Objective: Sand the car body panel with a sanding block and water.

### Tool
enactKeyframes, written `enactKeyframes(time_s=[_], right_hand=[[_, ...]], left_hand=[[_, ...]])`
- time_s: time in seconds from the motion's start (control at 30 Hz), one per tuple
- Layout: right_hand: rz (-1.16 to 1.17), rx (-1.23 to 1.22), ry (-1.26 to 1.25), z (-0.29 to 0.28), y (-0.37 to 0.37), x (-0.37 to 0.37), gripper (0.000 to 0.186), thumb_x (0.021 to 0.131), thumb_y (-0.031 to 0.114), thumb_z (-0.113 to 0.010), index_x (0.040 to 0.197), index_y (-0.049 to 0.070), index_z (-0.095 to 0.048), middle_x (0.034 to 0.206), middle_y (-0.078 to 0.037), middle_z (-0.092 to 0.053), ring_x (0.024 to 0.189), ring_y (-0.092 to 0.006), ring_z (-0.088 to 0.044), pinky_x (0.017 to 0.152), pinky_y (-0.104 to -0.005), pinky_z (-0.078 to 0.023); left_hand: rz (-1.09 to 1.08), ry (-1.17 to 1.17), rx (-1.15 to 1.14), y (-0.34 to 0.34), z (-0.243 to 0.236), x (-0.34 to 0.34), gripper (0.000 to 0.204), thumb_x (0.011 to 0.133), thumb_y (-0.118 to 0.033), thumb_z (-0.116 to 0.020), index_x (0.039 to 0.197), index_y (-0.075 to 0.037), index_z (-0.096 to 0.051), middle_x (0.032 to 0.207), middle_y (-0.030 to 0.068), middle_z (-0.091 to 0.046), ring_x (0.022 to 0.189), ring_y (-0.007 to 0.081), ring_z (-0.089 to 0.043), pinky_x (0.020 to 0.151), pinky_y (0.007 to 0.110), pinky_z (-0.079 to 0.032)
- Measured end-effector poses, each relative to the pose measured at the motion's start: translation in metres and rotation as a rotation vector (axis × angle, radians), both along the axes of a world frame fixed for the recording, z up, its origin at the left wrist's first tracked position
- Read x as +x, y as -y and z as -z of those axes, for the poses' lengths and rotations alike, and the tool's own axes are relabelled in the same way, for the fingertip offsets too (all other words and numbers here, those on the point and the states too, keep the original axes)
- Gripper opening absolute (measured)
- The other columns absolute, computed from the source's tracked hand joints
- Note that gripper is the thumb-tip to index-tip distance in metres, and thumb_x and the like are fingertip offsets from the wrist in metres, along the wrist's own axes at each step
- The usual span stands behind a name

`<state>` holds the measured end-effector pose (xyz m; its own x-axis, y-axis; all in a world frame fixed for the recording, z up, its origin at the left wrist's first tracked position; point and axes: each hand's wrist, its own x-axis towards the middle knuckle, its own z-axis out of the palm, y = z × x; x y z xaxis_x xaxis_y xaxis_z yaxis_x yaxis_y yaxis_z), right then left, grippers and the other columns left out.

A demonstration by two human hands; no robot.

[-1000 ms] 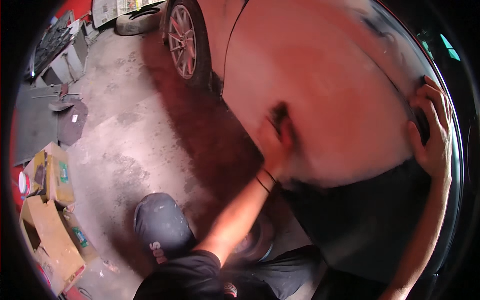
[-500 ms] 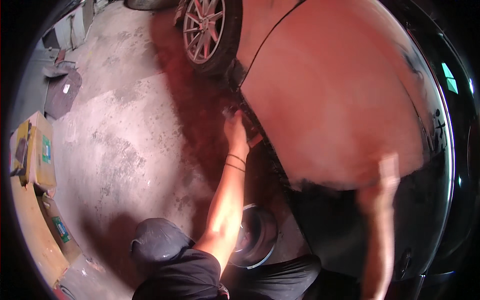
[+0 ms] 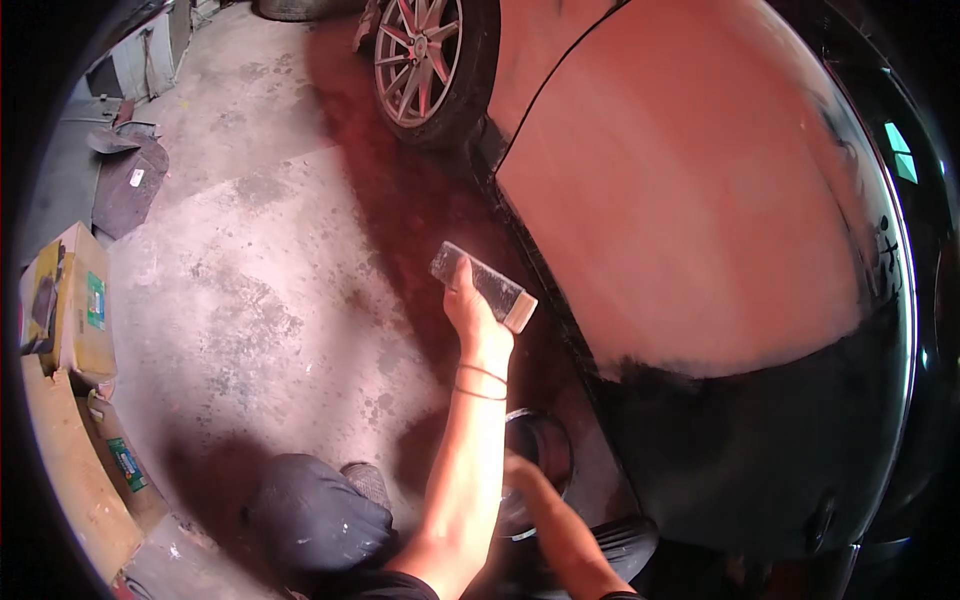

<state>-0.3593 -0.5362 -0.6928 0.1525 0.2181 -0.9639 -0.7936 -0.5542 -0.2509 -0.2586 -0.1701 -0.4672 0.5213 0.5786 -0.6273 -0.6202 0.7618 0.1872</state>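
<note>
My left hand (image 3: 467,310) grips a rectangular sanding block (image 3: 496,284), dark with a pale end, held in the air over the shadowed floor beside the car. The car door (image 3: 680,210) to the right shows a dull pinkish-lit sanded area above glossy black paint. My right hand (image 3: 518,470) is low, at a round container (image 3: 562,445) under the door's edge; my left forearm partly covers it, and its fingers are hidden.
Cardboard boxes (image 3: 80,300) lie along the left edge, with dark panels (image 3: 130,180) behind them. A spoked car wheel (image 3: 420,60) stands at the top, and a tyre (image 3: 290,8) lies beyond. My bent knee (image 3: 315,510) is below.
My left hand left the door's surface for its lower edge, then drew back toward me with the block. My right hand let go at the door's upper right and dropped to the round container.
</note>
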Motion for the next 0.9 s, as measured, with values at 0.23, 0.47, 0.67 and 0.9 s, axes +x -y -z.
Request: enactKeyframes(time_s=[0.23, 0.47, 0.67, 0.9], right_hand=[[-0.366, 0.289, 1.361, -0.466, -0.186, 0.111, 0.058, 0.108, 0.060, -0.063, 0.097, 0.003, -0.065, 0.075, -0.007, -0.058, 0.063, -0.0153, -0.055, 0.055, -0.0305, -0.043], [-1.801, -0.843, 2.459, -0.538, -0.276, 0.214, 0.067, 0.096, 0.017, -0.070, 0.160, 0.006, -0.053, 0.171, -0.015, -0.044, 0.162, -0.0364, -0.036, 0.132, -0.0577, -0.030], [-2.140, -0.677, 2.293, -0.481, -0.419, 0.274, 0.088, 0.100, 0.044, -0.069, 0.173, 0.009, -0.035, 0.182, -0.011, -0.028, 0.170, -0.0341, -0.017, 0.138, -0.0559, -0.013], [-2.552, -0.827, 2.127, -0.414, -0.450, 0.283, 0.091, 0.102, 0.060, -0.060, 0.173, 0.010, -0.034, 0.183, -0.006, -0.029, 0.171, -0.0277, -0.016, 0.140, -0.0524, -0.005]], left_hand=[[-0.056, -0.044, 0.041, -0.030, 0.031, -0.040, 0.036, 0.104, -0.040, -0.078, 0.124, -0.013, -0.066, 0.102, -0.0037, -0.062, 0.092, 0.0124, -0.064, 0.080, 0.034, -0.057], [-0.024, -0.126, -0.053, -0.024, 0.030, -0.032, 0.026, 0.107, -0.034, -0.074, 0.118, -0.012, -0.064, 0.100, -0.0043, -0.060, 0.093, 0.0107, -0.062, 0.079, 0.032, -0.054], [-0.076, -0.172, 0.142, -0.031, 0.051, -0.036, 0.021, 0.110, -0.028, -0.072, 0.120, -0.011, -0.065, 0.103, -0.0054, -0.063, 0.092, 0.0076, -0.059, 0.084, 0.029, -0.050], [-0.091, -0.271, 0.231, -0.039, 0.043, -0.071, 0.024, 0.110, -0.028, -0.070, 0.124, -0.009, -0.065, 0.107, -0.0033, -0.063, 0.096, 0.0100, -0.059, 0.089, 0.031, -0.051]])
